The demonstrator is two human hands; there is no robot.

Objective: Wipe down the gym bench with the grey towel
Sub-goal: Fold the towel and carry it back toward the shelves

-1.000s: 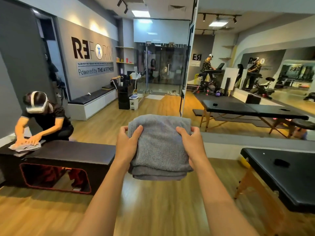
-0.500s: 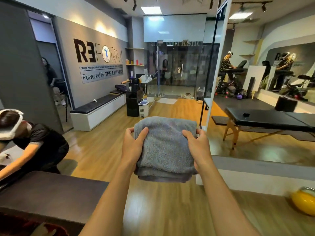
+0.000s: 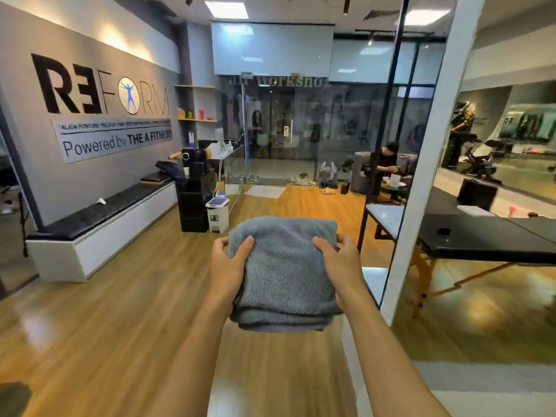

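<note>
A folded grey towel (image 3: 285,272) is held out in front of me at chest height, over the wooden floor. My left hand (image 3: 227,269) grips its left edge, thumb on top. My right hand (image 3: 341,264) grips its right edge the same way. A long black-cushioned bench (image 3: 99,212) on a white base runs along the left wall under the REFORM sign, well ahead and left of the towel.
A mirror wall with a white post (image 3: 421,176) stands close on the right, reflecting a black massage table (image 3: 487,239). A black cabinet (image 3: 192,203) and a small white bin (image 3: 217,213) stand ahead. Glass doors close off the far end. A person (image 3: 386,164) sits by a sofa.
The view has swung to the right and forward. The low black bench and the person wiping it have left the frame on the left. Both hands keep the same hold on the towel.
</note>
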